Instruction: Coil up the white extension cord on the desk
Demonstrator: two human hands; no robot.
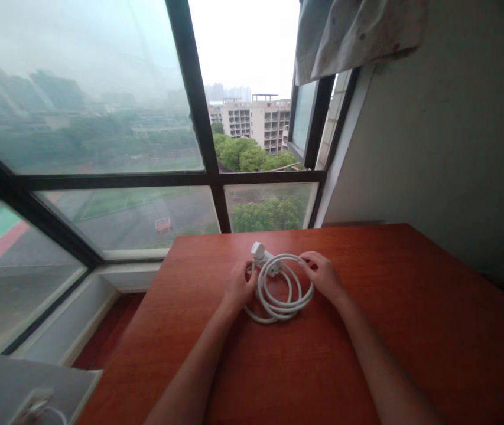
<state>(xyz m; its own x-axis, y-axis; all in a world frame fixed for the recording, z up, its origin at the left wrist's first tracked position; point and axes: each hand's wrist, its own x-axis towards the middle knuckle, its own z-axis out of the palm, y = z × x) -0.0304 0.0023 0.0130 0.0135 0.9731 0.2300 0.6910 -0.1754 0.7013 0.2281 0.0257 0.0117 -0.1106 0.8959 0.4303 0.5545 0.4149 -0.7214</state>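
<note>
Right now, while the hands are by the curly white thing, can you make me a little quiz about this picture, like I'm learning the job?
1. True or false: the white cable lies stretched out in one straight line on the table.
2. Which of the person's own hands is nearer the far white block? A) the left; B) the right.
3. Fill in the missing word: the curtain hangs near the upper ____ of the picture.

Key:
1. False; it is coiled in loops.
2. A; the left hand is nearer.
3. Right.
</note>
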